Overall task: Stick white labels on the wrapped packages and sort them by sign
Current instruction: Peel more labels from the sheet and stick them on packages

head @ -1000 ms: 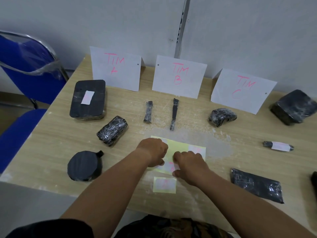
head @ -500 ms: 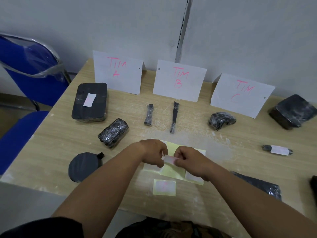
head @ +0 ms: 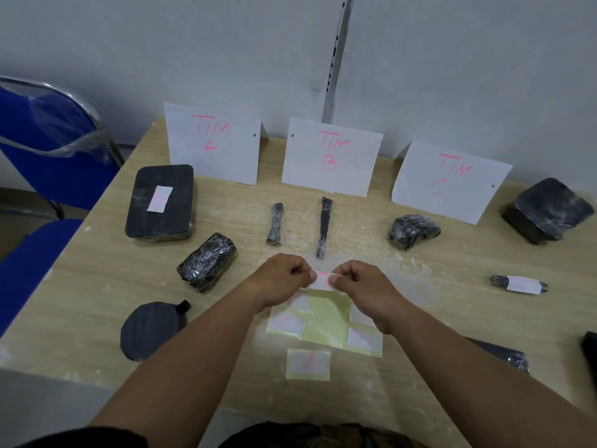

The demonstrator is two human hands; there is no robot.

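Note:
My left hand (head: 281, 279) and my right hand (head: 363, 284) pinch a small white label (head: 322, 280) between them, lifted above the yellow backing sheet (head: 326, 318) that still carries a few white labels. Three paper signs stand at the back: TIM A (head: 211, 143), TIM B (head: 331, 156), TIM C (head: 450, 181). Black wrapped packages lie around: a flat labelled box (head: 161, 202), a bundle (head: 206, 261), a round one (head: 151, 329), two thin sticks (head: 274, 223) (head: 324, 226), a lump (head: 413, 231) and a small labelled stick (head: 518, 283).
A cut-off label piece (head: 308, 364) lies near the table's front edge. More black packages sit at the far right (head: 546, 210), the right edge (head: 589, 349) and under my right forearm (head: 507, 355). A blue chair (head: 42, 150) stands left of the wooden table (head: 97, 286).
Both hands were pressing on the sheet; they peeled a white label off it and raised it, moving slightly away from me. The sheet shifted a little.

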